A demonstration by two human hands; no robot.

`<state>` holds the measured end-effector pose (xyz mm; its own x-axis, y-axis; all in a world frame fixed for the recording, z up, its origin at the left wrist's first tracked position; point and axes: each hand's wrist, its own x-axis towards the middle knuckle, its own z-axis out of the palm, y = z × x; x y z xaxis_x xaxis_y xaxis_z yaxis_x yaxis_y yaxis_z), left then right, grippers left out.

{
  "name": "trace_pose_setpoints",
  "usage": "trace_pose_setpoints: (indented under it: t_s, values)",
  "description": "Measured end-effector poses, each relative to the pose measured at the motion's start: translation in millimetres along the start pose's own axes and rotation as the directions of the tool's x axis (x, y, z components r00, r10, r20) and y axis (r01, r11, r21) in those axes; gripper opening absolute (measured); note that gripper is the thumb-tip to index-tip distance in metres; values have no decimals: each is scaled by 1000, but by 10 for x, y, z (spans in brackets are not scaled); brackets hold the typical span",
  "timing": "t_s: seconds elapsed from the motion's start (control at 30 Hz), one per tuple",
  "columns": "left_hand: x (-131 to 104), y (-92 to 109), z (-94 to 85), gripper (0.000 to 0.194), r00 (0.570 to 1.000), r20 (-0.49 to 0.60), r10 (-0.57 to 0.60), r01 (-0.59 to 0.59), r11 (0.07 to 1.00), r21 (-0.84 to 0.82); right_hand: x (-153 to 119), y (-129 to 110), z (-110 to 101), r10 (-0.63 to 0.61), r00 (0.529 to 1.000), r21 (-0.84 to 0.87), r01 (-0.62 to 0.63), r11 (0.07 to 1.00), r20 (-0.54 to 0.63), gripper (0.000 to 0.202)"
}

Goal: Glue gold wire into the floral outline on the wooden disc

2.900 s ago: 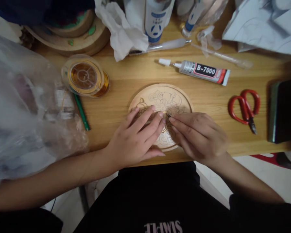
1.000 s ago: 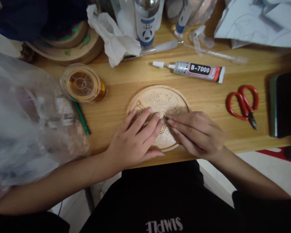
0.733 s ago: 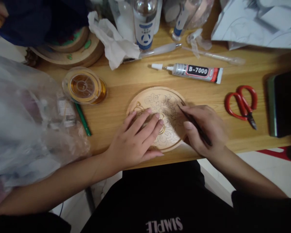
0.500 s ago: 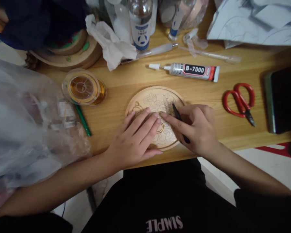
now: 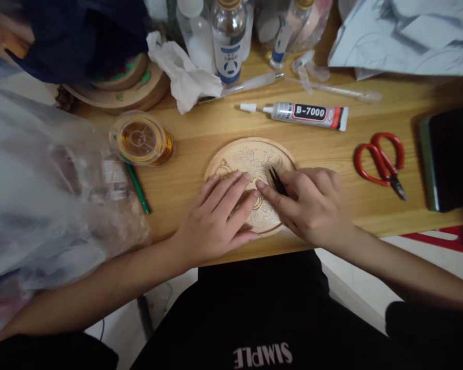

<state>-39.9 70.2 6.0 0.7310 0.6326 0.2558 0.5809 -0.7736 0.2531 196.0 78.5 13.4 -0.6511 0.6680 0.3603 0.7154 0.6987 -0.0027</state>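
"Moved: tweezers [image 5: 278,184], tips swung toward the far edge of the wooden disc [image 5: 231,150]."
"Holder?"
"Right hand [image 5: 318,205], gripping."
"Left hand [image 5: 212,221]?"
"Flat, unclenched, across disc."
"Gold wire [image 5: 260,203]?"
"On disc, between both hands' fingertips."

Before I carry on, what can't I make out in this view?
All in the head view:
- Board centre-left: hidden under the left hand.
- Rear of the black tweezers: hidden by the right hand.
- Whether the right fingertip presses on the gold wire: too small to tell.
- Far side of the dark device: cut off by the right edge.
- Contents of the plastic bag: obscured by its cloudy film.
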Motion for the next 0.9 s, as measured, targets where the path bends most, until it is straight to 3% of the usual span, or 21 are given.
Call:
trace_pose_setpoints:
  t_s: [0.43, 0.6, 0.73, 0.83, 0.9]
  values:
    - [15, 15, -2, 54, 1000, -23, -6, 7, 1000, 12, 0, -1, 93, 66, 995, 72, -60, 996, -72, 31]
    - [-10, 26, 26, 58, 998, -63, -27, 28, 999, 19, -22, 39, 94, 214, 963, 126, -194, 973, -166, 29]
    - [-10, 32, 25, 76, 997, 76, 16, -20, 998, 58, -181, 187, 6, 385, 913, 82, -377, 923, -133, 29]
    - [18, 49, -7, 79, 969, 243, -52, 31, 995, 90, -345, 259, -44, 492, 870, 67, -489, 869, -28, 34]
    - [38, 66, -39, 78, 957, 278, -81, 47, 991, 124, -433, 268, -71, 513, 858, 81, -511, 856, -12, 37]
